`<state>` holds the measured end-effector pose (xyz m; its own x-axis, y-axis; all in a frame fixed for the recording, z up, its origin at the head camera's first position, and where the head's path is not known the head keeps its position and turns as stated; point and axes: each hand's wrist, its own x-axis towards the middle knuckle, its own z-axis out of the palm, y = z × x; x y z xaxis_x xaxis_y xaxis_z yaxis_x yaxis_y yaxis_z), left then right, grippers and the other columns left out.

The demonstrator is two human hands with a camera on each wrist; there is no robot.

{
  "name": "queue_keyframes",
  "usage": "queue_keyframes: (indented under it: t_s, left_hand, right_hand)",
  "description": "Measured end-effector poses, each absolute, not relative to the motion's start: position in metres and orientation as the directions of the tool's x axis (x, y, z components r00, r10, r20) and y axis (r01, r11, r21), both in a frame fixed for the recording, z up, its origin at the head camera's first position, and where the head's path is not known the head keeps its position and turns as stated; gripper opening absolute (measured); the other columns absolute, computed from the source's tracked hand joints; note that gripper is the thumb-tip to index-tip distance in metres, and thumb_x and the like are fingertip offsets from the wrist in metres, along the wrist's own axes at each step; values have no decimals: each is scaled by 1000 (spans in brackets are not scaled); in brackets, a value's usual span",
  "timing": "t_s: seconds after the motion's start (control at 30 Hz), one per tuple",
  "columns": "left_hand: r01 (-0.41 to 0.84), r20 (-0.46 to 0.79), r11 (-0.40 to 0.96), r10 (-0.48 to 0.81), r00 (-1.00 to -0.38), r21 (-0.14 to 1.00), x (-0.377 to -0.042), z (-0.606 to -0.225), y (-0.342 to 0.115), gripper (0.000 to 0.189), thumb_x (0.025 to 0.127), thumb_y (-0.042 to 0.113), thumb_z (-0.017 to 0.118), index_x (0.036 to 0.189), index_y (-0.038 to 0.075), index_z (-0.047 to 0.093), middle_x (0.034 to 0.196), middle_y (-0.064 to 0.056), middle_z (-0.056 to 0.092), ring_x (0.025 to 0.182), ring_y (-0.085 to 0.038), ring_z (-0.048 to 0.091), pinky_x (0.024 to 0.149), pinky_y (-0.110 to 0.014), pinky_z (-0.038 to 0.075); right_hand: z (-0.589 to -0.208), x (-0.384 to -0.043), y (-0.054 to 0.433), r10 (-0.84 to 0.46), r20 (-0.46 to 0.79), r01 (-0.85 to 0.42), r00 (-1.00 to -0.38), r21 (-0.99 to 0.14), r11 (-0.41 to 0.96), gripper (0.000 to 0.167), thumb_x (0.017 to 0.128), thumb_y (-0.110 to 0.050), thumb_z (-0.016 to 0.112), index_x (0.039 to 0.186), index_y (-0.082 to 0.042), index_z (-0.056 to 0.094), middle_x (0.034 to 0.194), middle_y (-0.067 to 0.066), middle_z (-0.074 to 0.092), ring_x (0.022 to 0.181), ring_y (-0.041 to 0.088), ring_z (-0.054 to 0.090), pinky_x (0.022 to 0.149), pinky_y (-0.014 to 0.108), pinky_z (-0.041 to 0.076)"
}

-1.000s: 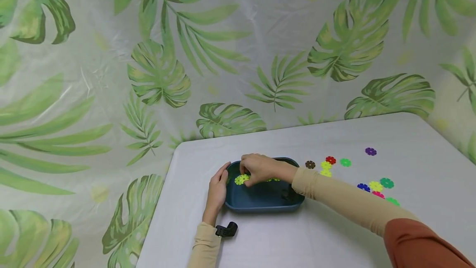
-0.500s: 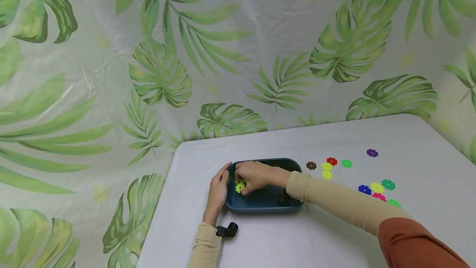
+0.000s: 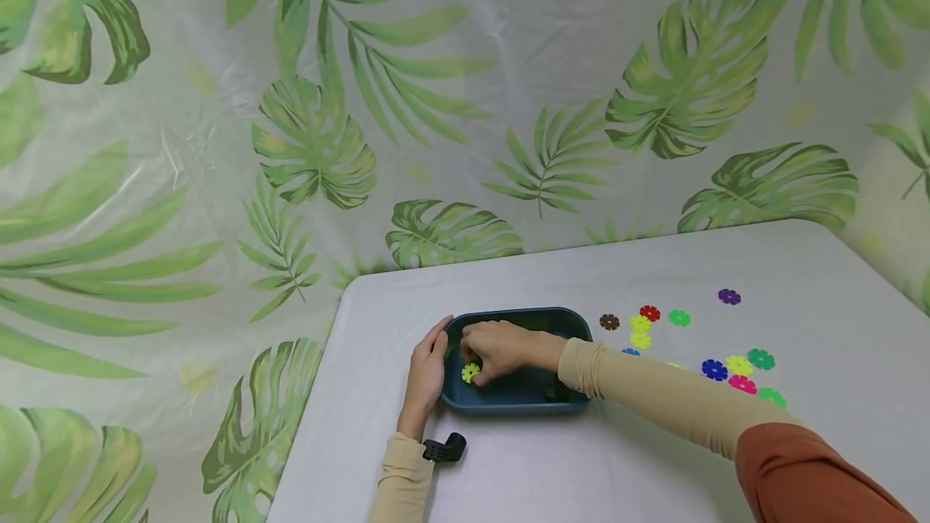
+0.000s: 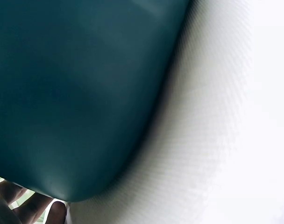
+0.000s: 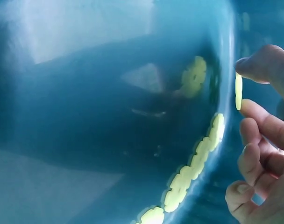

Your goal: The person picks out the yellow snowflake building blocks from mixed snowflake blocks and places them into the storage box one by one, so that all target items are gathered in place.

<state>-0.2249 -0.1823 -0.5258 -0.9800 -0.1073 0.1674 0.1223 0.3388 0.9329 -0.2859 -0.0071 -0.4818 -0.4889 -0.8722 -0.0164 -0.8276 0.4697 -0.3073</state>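
In the head view my left hand [image 3: 425, 378] rests along the left outer side of a dark blue tub [image 3: 508, 409], its fingers fairly straight beside the rim. The left wrist view shows the tub's wall [image 4: 86, 93] with a few fingertips [image 4: 55, 212] at its lower edge. Inside the tub, my right hand [image 3: 501, 349] pinches a yellow notched plastic disc [image 3: 471, 373] between thumb and index finger. Seen edge-on, the pinched disc [image 5: 238, 91] is close to the wall in the right wrist view. Several more yellow discs [image 5: 193, 163] stand in a row against that wall.
Right of the tub, loose notched discs lie on the white table [image 3: 508, 474]: brown [image 3: 609, 321], red [image 3: 650, 313], purple [image 3: 730, 297], blue [image 3: 714, 370], pink [image 3: 743, 384] and others. The right sleeve [image 3: 676, 394] passes over part of this area.
My right hand has moved a little left and toward the tub's near side with the yellow disc. The left hand and the tub have stayed in place.
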Motion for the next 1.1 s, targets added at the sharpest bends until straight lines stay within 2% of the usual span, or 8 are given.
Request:
queue_keyframes:
  t_s: [0.4,0.77,1.1]
  left_hand:
    - [90,137,350,-114,-984,933,-225,-526,-181,41,111,30,42,146,15,57,148,-4,53,143,-26,41,118,-54,29]
    - [100,146,360,-104,-984,928,-225,-525,-181,42,111,32,41,146,17,57,149,-2,53,142,-25,42,118,-52,30]
    - [106,154,361,-106,-982,927,-224,-526,-183,42,111,30,41,146,14,56,148,-5,53,142,-27,42,117,-54,31]
  right_hand:
    - [-488,-285,-13,-869,-15,-825,-494,-308,474,26,81,-34,84,97,-17,73,88,-8,52,75,7,50,58,21,45]
    - [-495,-287,-13,-886,-11,-840,-464,-312,444,24,86,-29,83,103,-13,77,87,-8,54,73,6,50,60,21,44]
    - [-478,-285,-8,-884,33,-844,-466,-315,433,27,90,-30,79,111,-13,76,92,-5,58,76,5,53,64,22,49]
